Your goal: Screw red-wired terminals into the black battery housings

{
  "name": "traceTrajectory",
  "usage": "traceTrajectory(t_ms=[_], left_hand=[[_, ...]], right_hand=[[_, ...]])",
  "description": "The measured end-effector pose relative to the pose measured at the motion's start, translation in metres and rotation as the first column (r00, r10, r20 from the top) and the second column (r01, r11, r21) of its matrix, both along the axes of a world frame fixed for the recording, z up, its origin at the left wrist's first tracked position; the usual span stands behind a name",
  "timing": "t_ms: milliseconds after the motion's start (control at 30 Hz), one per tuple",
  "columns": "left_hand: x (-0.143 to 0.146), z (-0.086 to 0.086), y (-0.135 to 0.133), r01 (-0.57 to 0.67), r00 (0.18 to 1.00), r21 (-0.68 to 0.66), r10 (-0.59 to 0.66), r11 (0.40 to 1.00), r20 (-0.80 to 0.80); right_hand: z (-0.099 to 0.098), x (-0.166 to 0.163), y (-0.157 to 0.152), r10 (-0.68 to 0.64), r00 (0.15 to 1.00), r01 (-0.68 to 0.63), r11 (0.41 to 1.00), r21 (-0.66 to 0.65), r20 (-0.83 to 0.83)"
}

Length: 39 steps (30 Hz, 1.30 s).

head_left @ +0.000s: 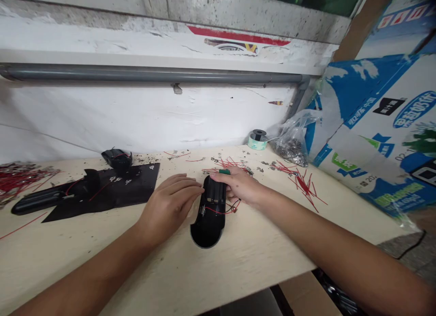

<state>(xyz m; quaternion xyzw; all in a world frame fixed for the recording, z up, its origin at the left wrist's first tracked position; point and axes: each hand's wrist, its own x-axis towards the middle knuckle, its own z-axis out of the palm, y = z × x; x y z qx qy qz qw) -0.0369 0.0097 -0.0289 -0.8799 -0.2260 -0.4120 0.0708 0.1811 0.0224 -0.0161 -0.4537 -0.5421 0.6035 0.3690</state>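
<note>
Light, stiff black plastic battery-holder shell (208, 220) btwn hands: L hand (168, 207) loosely spread just beside, R hand (238, 185) curled over top end; fragile thin red wires (218, 211), so grip by shell only.

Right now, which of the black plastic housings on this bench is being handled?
The black housing at the front of the bench, gripped by the right hand. The long housing and the short housing, up by the black sheet on the left, have no hand on them.

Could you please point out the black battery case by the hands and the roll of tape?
black battery case (208, 220), head view, on its lower body.
roll of tape (257, 144), head view, on its pale outer band.
</note>
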Motion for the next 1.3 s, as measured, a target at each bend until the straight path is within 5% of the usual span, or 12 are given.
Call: traceTrajectory(t_ms=[167,333,433,500,700,1033,1300], left_hand=[[0.006,-0.004,-0.006,0.062,0.987,-0.357,-0.005,0.932,0.159],[0.013,-0.002,-0.01,0.177,0.951,-0.685,0.055,0.707,0.303],[0.012,-0.003,-0.009,0.259,0.928,-0.778,0.077,0.572,0.366],[0.011,-0.003,-0.007,0.287,0.925,-0.797,0.062,0.532,0.375],[0.012,0.003,-0.003,0.306,0.941,-0.811,-0.031,0.498,0.336],[0.014,0.006,-0.009,0.294,0.951,-0.794,-0.077,0.532,0.3],[0.019,0.005,-0.017,0.194,0.971,-0.732,-0.022,0.654,0.237]], right_hand=[[-0.006,0.0,0.003,-0.011,0.999,0.008,0.998,0.069,0.043],[-0.011,0.002,0.005,-0.031,0.996,0.022,0.995,0.102,0.086],[-0.013,0.003,0.007,-0.029,0.994,0.014,0.99,0.14,0.103],[-0.014,0.004,0.008,-0.039,0.992,0.02,0.987,0.161,0.121],[-0.009,0.002,0.004,-0.07,0.987,0.043,0.983,0.18,0.143],[-0.002,-0.002,-0.004,0.04,0.992,-0.055,0.991,0.122,0.123],[-0.005,-0.001,-0.003,0.024,0.985,-0.04,0.995,0.093,0.17]])
